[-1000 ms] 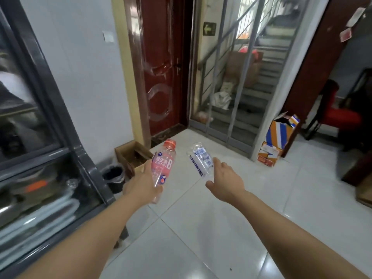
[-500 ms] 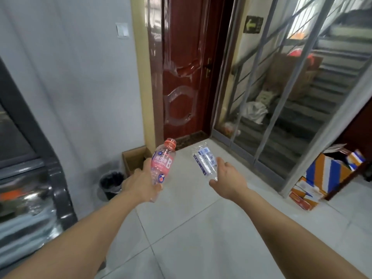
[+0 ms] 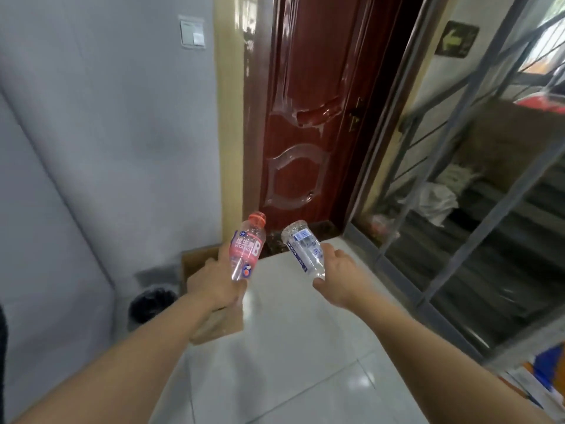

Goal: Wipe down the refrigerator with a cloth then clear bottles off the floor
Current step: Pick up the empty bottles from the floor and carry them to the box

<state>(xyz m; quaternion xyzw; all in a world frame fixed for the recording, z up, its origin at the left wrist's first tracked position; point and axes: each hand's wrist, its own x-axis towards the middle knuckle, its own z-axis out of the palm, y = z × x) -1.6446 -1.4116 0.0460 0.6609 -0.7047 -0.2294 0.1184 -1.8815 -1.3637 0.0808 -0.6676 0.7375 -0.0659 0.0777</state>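
From the head view, both arms reach forward over the white tiled floor (image 3: pixel 305 347). The left hand (image 3: pixel 214 283) has its grip curled round the lower part of a pink bottle (image 3: pixel 247 249), whose red cap tilts up and away. The right hand (image 3: pixel 339 275) has its grip closed round a clear bottle (image 3: pixel 304 249), its base pointing far and left. The two bottles are near each other, apart. A cardboard box (image 3: pixel 214 325) sits under the left hand, a black bin (image 3: pixel 149 304) left of it by the wall. A red door (image 3: pixel 308 117) stands far ahead.
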